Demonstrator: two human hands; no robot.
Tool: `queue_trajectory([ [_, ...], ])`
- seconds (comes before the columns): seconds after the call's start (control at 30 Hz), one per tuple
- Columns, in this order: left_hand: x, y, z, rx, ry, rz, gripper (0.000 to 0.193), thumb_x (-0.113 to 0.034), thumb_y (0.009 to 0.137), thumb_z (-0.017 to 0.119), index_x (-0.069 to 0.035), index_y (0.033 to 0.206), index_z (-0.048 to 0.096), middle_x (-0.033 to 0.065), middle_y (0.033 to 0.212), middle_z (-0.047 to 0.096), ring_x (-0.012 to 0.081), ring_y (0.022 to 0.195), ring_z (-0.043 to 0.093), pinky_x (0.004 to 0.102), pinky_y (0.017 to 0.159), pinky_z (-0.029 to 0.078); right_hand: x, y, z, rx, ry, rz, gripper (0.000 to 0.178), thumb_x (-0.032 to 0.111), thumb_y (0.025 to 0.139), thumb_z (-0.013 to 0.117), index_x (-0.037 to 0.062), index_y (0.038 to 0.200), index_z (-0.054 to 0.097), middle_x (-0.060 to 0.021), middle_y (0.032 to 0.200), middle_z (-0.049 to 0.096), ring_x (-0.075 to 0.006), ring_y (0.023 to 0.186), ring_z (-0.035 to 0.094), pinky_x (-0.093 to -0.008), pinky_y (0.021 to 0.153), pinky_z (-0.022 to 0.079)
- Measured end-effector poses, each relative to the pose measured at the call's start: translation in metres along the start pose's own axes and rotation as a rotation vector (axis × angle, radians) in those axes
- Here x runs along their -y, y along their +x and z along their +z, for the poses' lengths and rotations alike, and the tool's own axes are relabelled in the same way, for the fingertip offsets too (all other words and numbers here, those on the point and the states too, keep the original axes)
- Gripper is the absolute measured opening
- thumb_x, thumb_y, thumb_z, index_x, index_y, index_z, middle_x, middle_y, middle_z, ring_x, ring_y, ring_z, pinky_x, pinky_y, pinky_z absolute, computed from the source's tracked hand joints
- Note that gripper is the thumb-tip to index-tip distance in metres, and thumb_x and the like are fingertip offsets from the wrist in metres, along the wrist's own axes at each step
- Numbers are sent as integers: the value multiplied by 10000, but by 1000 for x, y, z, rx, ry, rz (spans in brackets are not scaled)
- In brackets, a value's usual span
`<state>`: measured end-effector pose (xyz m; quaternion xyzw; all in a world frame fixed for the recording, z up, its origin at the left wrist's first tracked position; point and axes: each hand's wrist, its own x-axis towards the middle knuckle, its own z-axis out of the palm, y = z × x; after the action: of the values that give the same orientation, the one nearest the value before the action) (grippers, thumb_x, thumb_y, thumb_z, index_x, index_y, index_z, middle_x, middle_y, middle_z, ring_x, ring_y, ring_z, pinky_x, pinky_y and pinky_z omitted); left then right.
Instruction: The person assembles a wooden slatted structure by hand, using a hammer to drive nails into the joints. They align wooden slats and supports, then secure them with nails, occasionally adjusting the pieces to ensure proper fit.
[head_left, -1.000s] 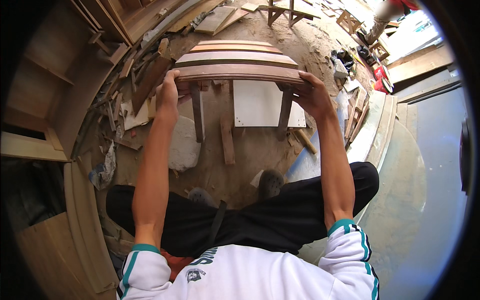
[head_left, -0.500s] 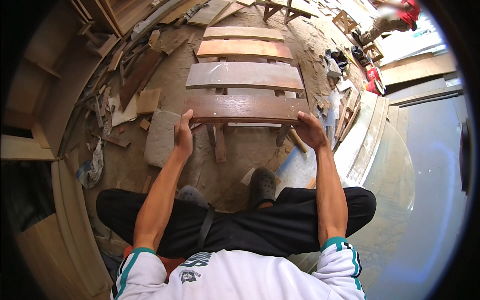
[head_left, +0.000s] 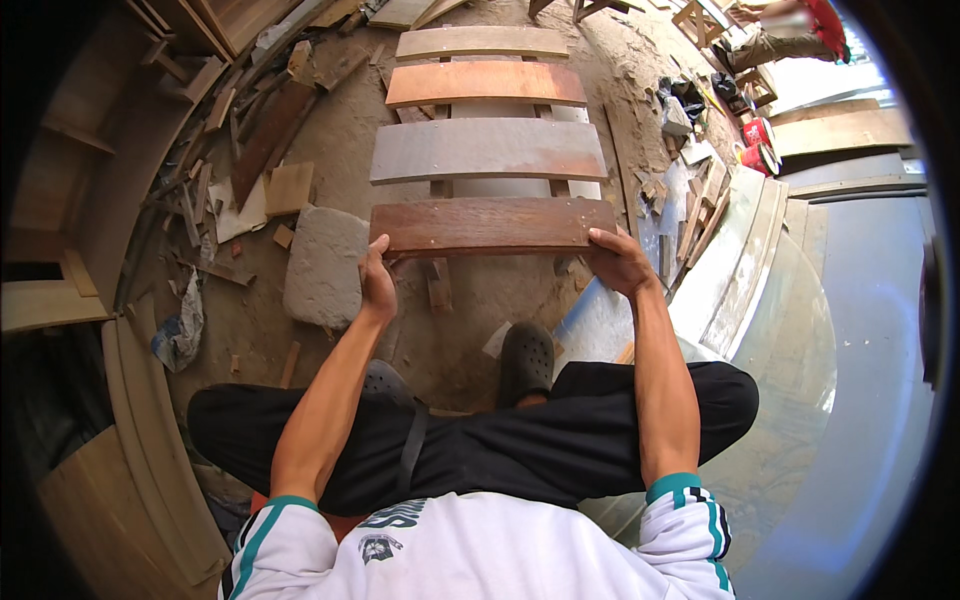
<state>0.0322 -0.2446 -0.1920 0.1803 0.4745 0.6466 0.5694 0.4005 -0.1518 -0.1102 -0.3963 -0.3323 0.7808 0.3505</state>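
In front of me is a slatted wooden bench point(head_left: 487, 152) with several cross slats, one of them grey-white and one orange-brown. Its nearest slat point(head_left: 490, 226) is dark brown. My left hand point(head_left: 377, 282) grips the left end of that slat, thumb on its top edge and fingers hidden beneath. At the right end, my right hand point(head_left: 622, 264) holds it the same way, thumb on top. The bench's legs are mostly hidden under the slats.
A pale stone slab point(head_left: 328, 265) lies left of the bench, among wood scraps. Wooden cabinets point(head_left: 75, 170) stand at the far left. Red cans point(head_left: 757, 145) and boards are to the right, beside a glass sheet point(head_left: 790, 330). A person in red point(head_left: 800, 45) sits at the far right.
The bench's near end has tilted up toward me, and its nearest slat shows more of its top face. Both hands have kept their grip; the front legs are now less visible.
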Motion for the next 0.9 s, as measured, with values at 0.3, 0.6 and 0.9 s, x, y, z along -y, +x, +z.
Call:
queue_trajectory([
  [0.3,26,11,-22,13,100,92,357,-301,985,459,-6,1085,632,93,1066,663,201,1012,623,379,921,470,6,-8,9,-53,-81,41,627,170,859,734,-2,1380,428,-138,1352,517,-243,1200,542,-401,1090,400],
  [0.6,8,1,1,1,61,42,326,-279,986,462,-3,983,636,48,1005,646,155,929,595,327,876,458,40,15,23,-428,-676,228,714,523,826,744,-42,1220,559,-127,1061,616,-188,904,607,-336,750,528],
  [0.9,-7,-11,11,-21,58,47,344,-274,983,463,3,970,667,51,985,665,148,934,604,310,889,462,14,24,23,-719,-988,-10,730,680,827,658,-46,852,731,-96,704,677,-186,692,627,-351,685,481],
])
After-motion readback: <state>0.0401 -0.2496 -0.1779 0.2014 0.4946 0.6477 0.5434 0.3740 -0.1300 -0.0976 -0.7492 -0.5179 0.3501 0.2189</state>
